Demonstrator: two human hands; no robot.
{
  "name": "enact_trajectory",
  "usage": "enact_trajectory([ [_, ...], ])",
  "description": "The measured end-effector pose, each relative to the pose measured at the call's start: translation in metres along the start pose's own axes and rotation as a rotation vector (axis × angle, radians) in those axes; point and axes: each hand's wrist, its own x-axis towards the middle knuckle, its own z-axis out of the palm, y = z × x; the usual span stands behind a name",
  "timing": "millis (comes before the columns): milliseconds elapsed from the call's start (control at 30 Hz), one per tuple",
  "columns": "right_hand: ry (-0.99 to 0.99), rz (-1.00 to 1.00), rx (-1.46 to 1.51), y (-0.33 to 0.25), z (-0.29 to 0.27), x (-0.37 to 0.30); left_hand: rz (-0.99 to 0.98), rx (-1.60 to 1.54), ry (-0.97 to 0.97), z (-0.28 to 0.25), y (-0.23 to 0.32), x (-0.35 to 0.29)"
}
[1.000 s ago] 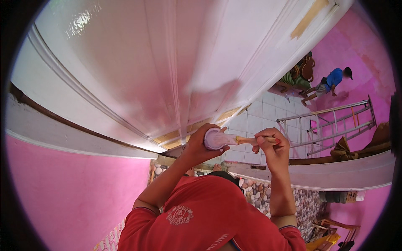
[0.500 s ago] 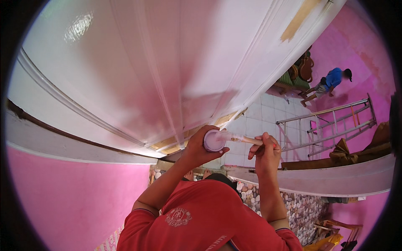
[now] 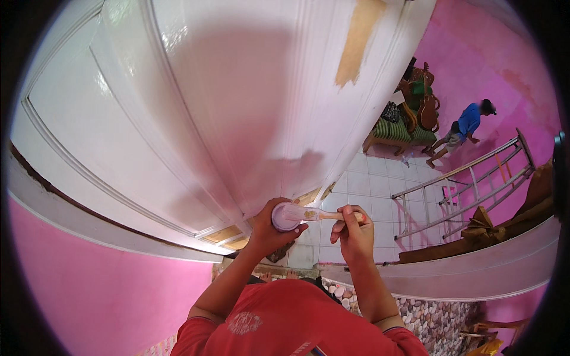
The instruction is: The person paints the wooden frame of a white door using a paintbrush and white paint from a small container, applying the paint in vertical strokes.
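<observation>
My left hand [image 3: 265, 232] is wrapped round a small round paint cup [image 3: 279, 223], holding it in front of the door. Its rim and outside are smeared with pale paint. In my right hand [image 3: 356, 236] is the wooden handle of a paintbrush [image 3: 330, 215], pinched between thumb and fingers. The brush lies nearly level, its paint-coated bristles over the cup's mouth. Just beyond both hands stands the panelled door [image 3: 237, 107], mostly white, with an unpainted wood-coloured strip near its top and bare patches low down.
At the right a metal ladder [image 3: 469, 188] leans in the tiled room. Farther back a person in a blue shirt [image 3: 469, 120] is by the pink wall, near a green striped sofa [image 3: 392, 132] holding guitars. A tied brown curtain [image 3: 484, 228] hangs beside the door frame.
The view has shifted, showing more of the door and room. Both hands with cup and brush appear lower and farther left. The brush is still at the cup's mouth.
</observation>
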Motion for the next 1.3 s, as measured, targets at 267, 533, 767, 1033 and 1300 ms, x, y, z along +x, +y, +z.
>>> enact_trajectory([
  [267, 0.02, -0.101, 0.066, -0.023, -0.006, 0.016, -0.016, -0.004, 0.017, 0.022, -0.002, 0.023],
  [533, 0.172, -0.378, 0.037, -0.061, 0.009, 0.05, 0.047, 0.0, -0.053, 0.014, 0.001, 0.042],
  [767, 0.222, -0.763, -0.093, -0.119, 0.026, 0.101, 0.045, -0.023, -0.08, 0.001, -0.024, 0.027],
  [1033, 0.223, -0.978, -0.433, -0.146, 0.048, 0.14, -0.022, 0.048, -0.011, -0.024, -0.026, -0.006],
  [1300, 0.245, -1.2, -0.561, -0.171, 0.064, 0.128, -0.092, 0.038, -0.036, -0.041, -0.058, -0.025],
])
